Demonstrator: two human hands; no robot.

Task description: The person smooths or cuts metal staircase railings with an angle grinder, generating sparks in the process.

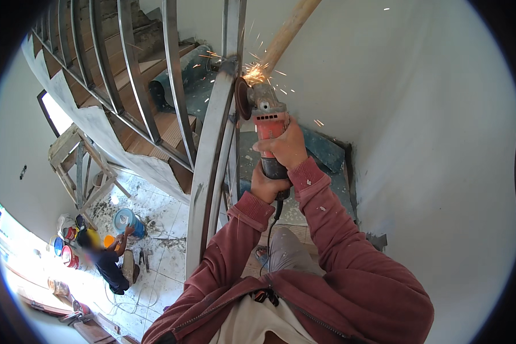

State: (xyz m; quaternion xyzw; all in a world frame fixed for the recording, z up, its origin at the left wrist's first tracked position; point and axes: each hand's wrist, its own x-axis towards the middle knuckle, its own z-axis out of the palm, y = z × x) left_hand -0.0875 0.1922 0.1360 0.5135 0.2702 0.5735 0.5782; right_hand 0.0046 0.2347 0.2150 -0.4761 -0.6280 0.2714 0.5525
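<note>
Though both on grinder [268,129], R hand [290,145] fwd, L hand [268,185] at rear.

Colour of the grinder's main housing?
The grinder's main housing is red, with a dark rear section. Best seen in the head view.

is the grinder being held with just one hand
No, the left hand and right hand both grip the red grinder.

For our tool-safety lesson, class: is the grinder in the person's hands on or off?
On: bright sparks are flying beside the disc of the grinder.
</note>
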